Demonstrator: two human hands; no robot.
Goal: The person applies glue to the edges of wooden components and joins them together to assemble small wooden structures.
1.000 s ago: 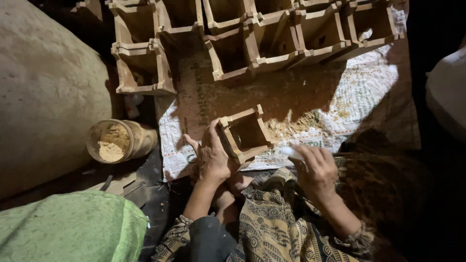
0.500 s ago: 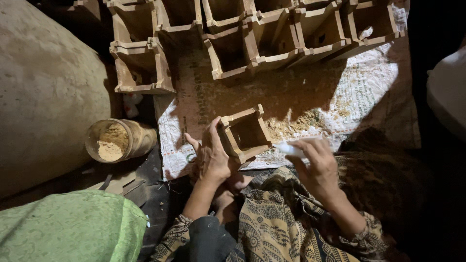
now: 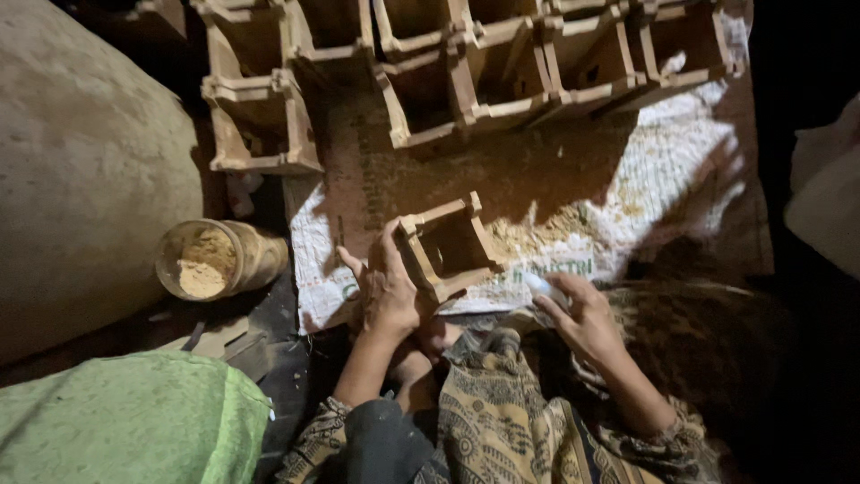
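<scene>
At nine o'clock of the scene lies a round open jar of powder (image 3: 215, 260), tipped on its side, with a heap of tan sawdust-like powder showing in its mouth. Toward centre, the left hand (image 3: 387, 291) clasps the left wall of a small square open-topped wooden frame (image 3: 448, 246), fingers spread along the outer face and thumb at the rim; the frame rests tilted on a white woven sack cloth (image 3: 681, 152). Its hollow looks dark and empty. At three o'clock from the frame, a scatter of loose tan powder (image 3: 537, 235) lies on the cloth.

At five o'clock from the frame, the right hand (image 3: 582, 314) is closed around a small pale object (image 3: 542, 285), too small to identify. The hands are apart, the frame's corner between them.

To do this well, the left hand should probably keep the frame steady with firm pressure on the wall, so the right can work at the near edge without shifting it.

At twelve o'clock, rows of similar wooden frames (image 3: 484, 81) stand touching; their hollows appear empty.
</scene>
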